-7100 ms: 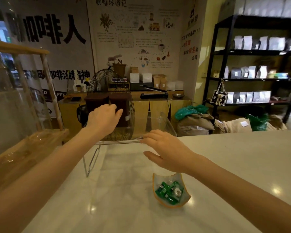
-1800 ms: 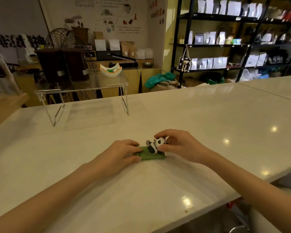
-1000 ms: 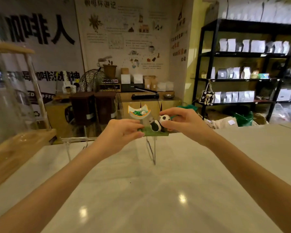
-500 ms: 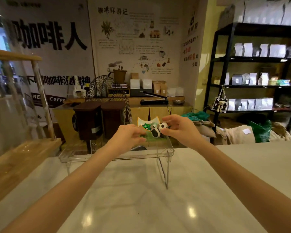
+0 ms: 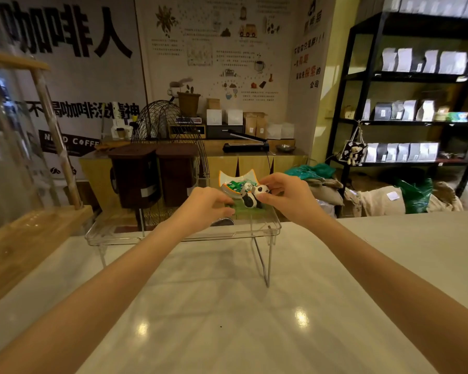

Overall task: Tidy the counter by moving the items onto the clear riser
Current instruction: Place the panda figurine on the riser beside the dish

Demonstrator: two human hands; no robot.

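While both hands are pinching it to keep it level, left hand [image 5: 208,205] and right hand [image 5: 284,197] are lowering the panda figure [image 5: 251,198] onto the clear riser [image 5: 125,234], frame center, beside the candy dish [image 5: 234,182].

Both bare forearms are extended forward and converge ahead. The left hand [image 5: 207,205] is held palm down with fingers curled in a closed grip; the right hand [image 5: 284,197] is pinched shut at its fingertips.
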